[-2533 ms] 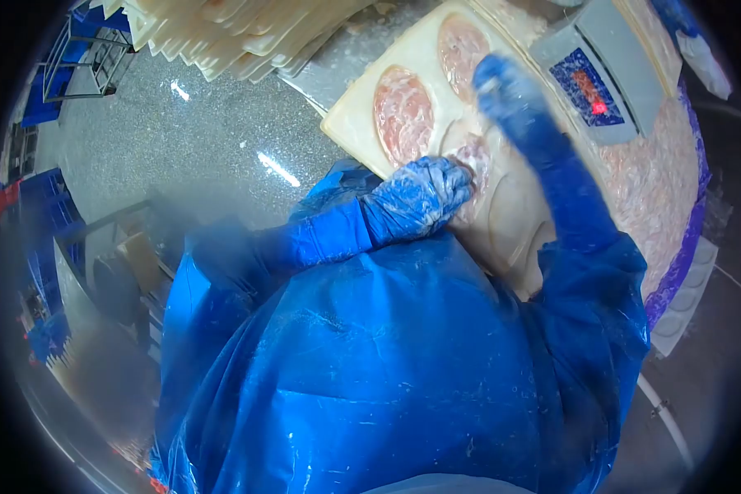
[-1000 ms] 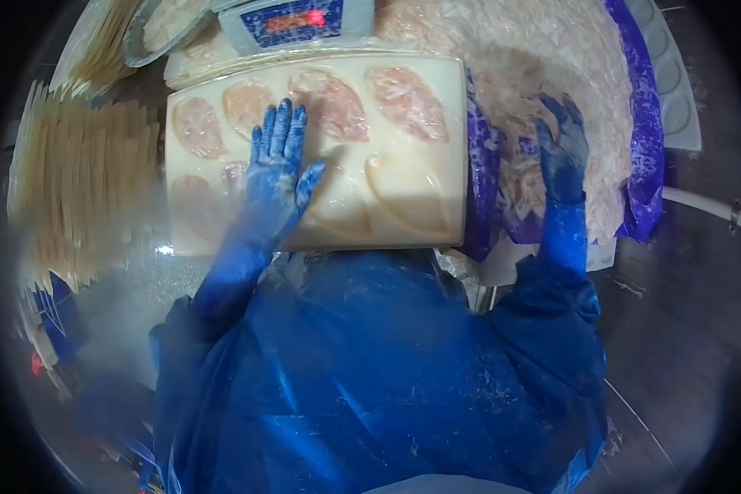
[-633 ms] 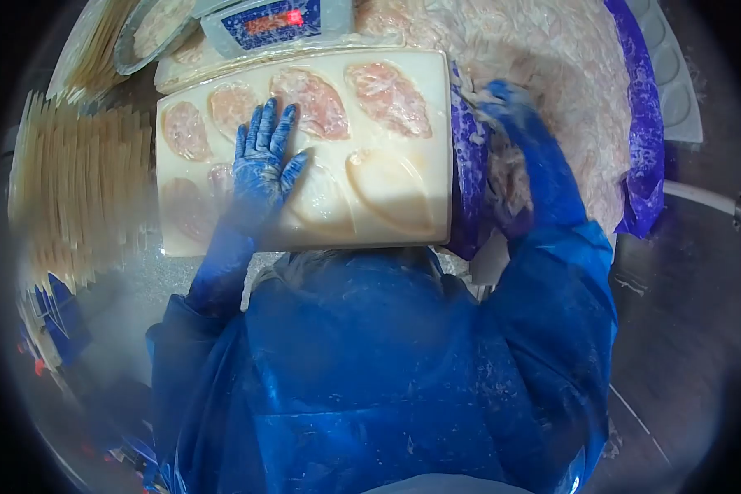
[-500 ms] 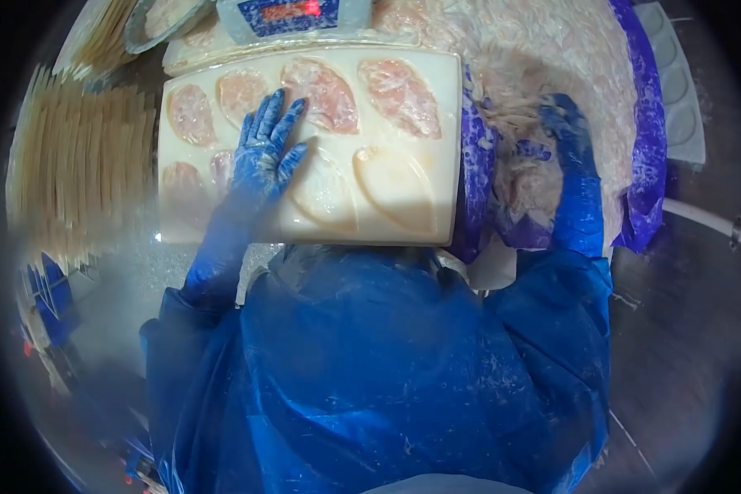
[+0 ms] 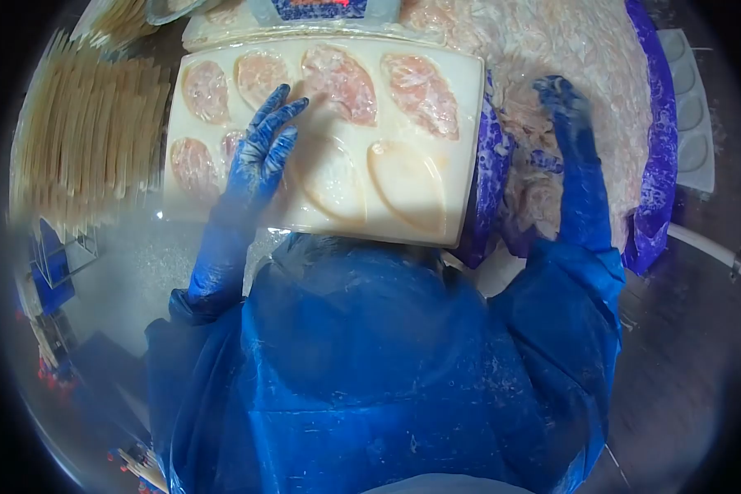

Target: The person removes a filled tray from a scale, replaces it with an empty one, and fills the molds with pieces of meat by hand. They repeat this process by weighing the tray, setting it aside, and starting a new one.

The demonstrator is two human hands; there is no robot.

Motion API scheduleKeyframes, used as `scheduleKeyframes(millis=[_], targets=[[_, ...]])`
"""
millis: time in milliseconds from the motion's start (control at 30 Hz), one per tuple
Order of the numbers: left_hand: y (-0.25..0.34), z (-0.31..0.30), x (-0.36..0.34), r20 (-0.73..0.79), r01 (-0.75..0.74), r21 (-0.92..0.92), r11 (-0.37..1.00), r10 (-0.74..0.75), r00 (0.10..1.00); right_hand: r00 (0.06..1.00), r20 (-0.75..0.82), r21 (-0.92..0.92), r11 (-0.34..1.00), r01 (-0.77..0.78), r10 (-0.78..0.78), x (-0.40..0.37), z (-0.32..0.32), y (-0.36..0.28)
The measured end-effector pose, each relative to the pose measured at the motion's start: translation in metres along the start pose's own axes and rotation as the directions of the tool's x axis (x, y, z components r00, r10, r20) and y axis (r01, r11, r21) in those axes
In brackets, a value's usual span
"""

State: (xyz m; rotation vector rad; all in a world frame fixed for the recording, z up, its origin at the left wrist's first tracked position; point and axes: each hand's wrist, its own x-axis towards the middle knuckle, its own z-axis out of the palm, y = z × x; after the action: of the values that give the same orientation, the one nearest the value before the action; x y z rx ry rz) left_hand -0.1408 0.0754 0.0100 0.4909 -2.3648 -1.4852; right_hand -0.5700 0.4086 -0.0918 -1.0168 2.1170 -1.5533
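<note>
My left hand [image 5: 261, 156], in a wet blue glove, is over the left half of a white moulding board [image 5: 305, 216]. Its fingers are apart, slightly bent, and hold nothing. Raw meat pieces fill the upper hollows, among them a large pink one [image 5: 338, 85] and another at the right [image 5: 420, 95]. Two lower hollows, such as the right one [image 5: 407, 185], hold no meat. My left hand and forearm partly cover the lower-left hollows. My right hand [image 5: 564, 103] is at the pile of pale raw meat [image 5: 605, 90], its fingers curled into the meat.
Many thin wooden sticks [image 5: 90, 132] lie in rows left of the board. A scale with a red display [image 5: 325, 8] stands behind it. Purple plastic sheeting [image 5: 661, 123] edges the meat pile. Another white moulded board [image 5: 694, 107] is at the far right.
The view has shifted slightly, so the board appears further right. My left hand's fingers have gone from lying flatter to more bent and spread. My right hand stays at the meat pile.
</note>
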Motion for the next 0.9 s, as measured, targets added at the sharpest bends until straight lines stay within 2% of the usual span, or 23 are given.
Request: scheduleKeyframes(millis=[33,67,167,200,233,267,300,333,367,400,433,467,500,533,567,600,633,700,733,767,833,867,900], targets=[[0.000,-0.002,-0.003,-0.027,0.021,-0.059,0.998,-0.023,0.999,0.998,0.039,0.056,0.997,-0.053,0.051,-0.011,0.003,-0.037],[-0.004,-0.001,-0.005,-0.068,0.007,-0.136,0.991,-0.017,0.998,0.996,0.084,-0.022,1.000,-0.005,0.007,-0.019,0.008,-0.083],[0.006,-0.001,-0.002,-0.086,-0.011,-0.188,0.982,-0.006,0.996,0.908,0.332,-0.371,0.849,0.376,-0.257,-0.026,0.045,-0.191],[0.011,0.002,0.001,-0.083,-0.008,-0.184,0.983,-0.008,0.997,0.868,0.394,-0.433,0.772,0.465,-0.302,-0.033,0.062,-0.222],[0.015,0.006,0.005,-0.095,-0.065,-0.168,0.984,0.049,0.994,0.870,0.391,-0.429,0.777,0.460,-0.300,-0.031,0.079,-0.215],[0.018,0.012,0.006,-0.104,-0.120,-0.153,0.981,0.105,0.989,0.812,0.507,0.080,0.954,0.290,-0.290,-0.026,0.098,-0.199],[0.019,0.019,0.008,-0.097,-0.113,-0.150,0.982,0.099,0.990,0.729,0.590,0.534,0.845,-0.030,-0.347,-0.026,0.113,-0.191],[0.020,0.027,0.010,-0.109,-0.148,-0.188,0.971,0.129,0.986,0.732,0.588,0.538,0.842,-0.036,-0.344,-0.033,0.122,-0.194],[0.022,0.035,0.013,-0.124,-0.188,-0.226,0.956,0.163,0.979,0.825,0.477,0.173,0.953,0.250,-0.303,-0.040,0.129,-0.199],[0.018,0.049,0.013,-0.149,-0.191,-0.423,0.886,0.141,0.979,0.882,0.342,-0.268,0.866,0.423,-0.325,-0.045,0.136,-0.207],[0.018,0.056,0.013,-0.151,-0.193,-0.423,0.885,0.141,0.978,0.881,0.343,-0.268,0.865,0.424,-0.326,-0.055,0.142,-0.218],[0.019,0.063,0.012,-0.045,-0.232,-0.333,0.914,0.231,0.972,0.976,0.164,-0.210,0.961,0.178,-0.145,-0.069,0.147,-0.233],[0.021,0.071,0.010,0.071,-0.278,-0.245,0.929,0.303,0.950,0.997,0.000,-0.104,0.992,-0.072,0.072,-0.081,0.151,-0.243],[0.025,0.083,0.006,0.169,-0.320,-0.085,0.944,0.330,0.929,0.998,0.056,-0.055,0.998,-0.017,0.020,-0.097,0.161,-0.232],[0.027,0.092,0.002,0.273,-0.370,0.071,0.926,0.339,0.900,0.984,0.180,-0.214,0.976,0.029,0.010,-0.120,0.173,-0.231],[0.005,0.102,0.004,0.331,-0.280,0.043,0.959,0.251,0.910,0.953,0.302,-0.360,0.928,0.094,0.020,-0.141,0.182,-0.230],[0.005,0.099,0.003,0.332,-0.278,0.042,0.960,0.249,0.910,0.953,0.302,-0.360,0.928,0.092,0.023,-0.154,0.187,-0.222],[0.008,0.089,0.005,0.358,-0.557,0.351,0.752,0.442,0.822,0.982,0.188,-0.652,0.748,0.122,0.004,-0.171,0.195,-0.210],[0.008,0.088,0.006,0.334,-0.630,0.429,0.648,0.534,0.777,0.980,0.198,-0.607,0.782,0.139,-0.020,-0.177,0.191,-0.208],[0.013,0.089,0.006,0.337,-0.631,0.432,0.645,0.533,0.776,0.980,0.196,-0.604,0.785,0.140,-0.024,-0.183,0.194,-0.200],[0.027,0.097,0.003,0.506,-0.669,0.486,0.562,0.443,0.740,0.995,0.078,-0.780,0.617,0.103,-0.067,-0.202,0.204,-0.169],[0.028,0.104,0.002,0.565,-0.698,0.513,0.499,0.416,0.712,0.998,0.063,-0.784,0.619,0.034,0.025,-0.199,0.203,-0.161],[0.029,0.112,0.001,0.565,-0.698,0.518,0.494,0.415,0.713,0.998,0.062,-0.782,0.622,0.037,0.019,-0.199,0.196,-0.160]])
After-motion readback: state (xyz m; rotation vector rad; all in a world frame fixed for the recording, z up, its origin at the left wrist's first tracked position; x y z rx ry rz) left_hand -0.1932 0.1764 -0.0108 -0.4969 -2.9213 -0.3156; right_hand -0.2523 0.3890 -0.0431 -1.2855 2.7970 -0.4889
